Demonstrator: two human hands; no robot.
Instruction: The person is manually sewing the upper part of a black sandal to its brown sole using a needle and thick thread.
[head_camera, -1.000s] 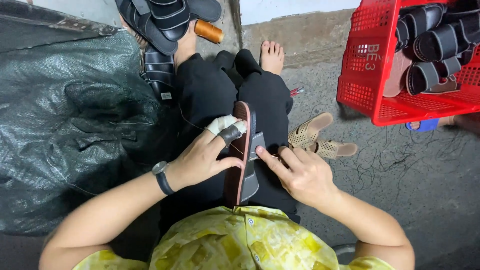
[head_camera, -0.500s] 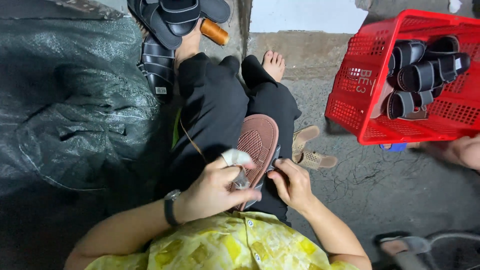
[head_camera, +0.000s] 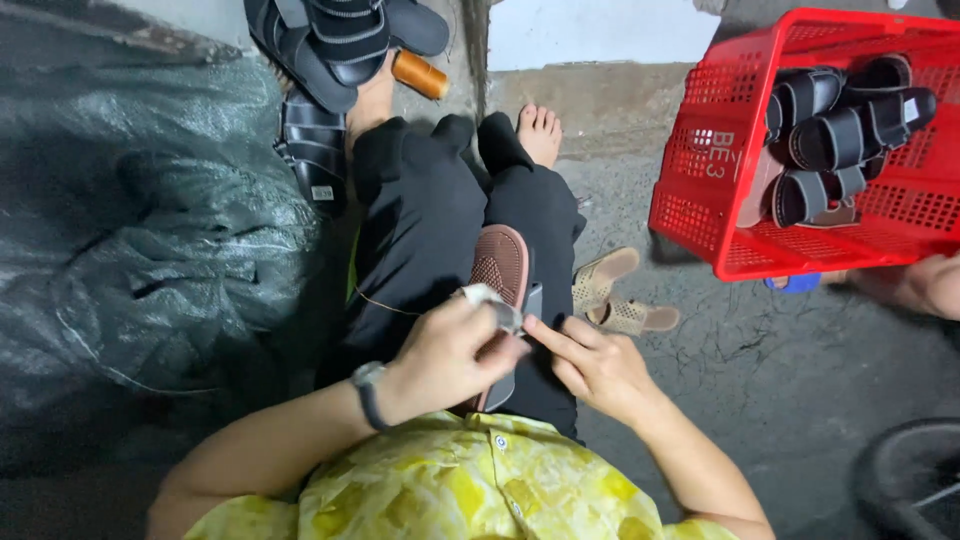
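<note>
At the far left a grey plastic sack (head_camera: 150, 260) lies bunched on the floor (head_camera: 800, 400), reaching to your left leg. Above it, near the top edge, black sandals (head_camera: 340, 40) are piled by your left foot, with an orange thread spool (head_camera: 420, 74) just beside them. Your left hand (head_camera: 445, 358), a watch (head_camera: 368, 392) on its wrist, is closed around the near end of a brown sole (head_camera: 502, 268) that rests on your lap, tread side up, its toe pointing away from you along your right thigh. A white wrap (head_camera: 482, 294) covers one fingertip of that hand. Your right hand (head_camera: 595, 365) is partly open, its fingers pressed against the sole's right edge and touching the left hand's fingers. Just right of your right leg, a pair of tan sandals (head_camera: 615, 295) lies on the floor. Farther right a red crate (head_camera: 700, 180) stands tilted, holding black sandal straps (head_camera: 835, 135). Another person's hand (head_camera: 925, 285) shows under the crate's lower right edge.
</note>
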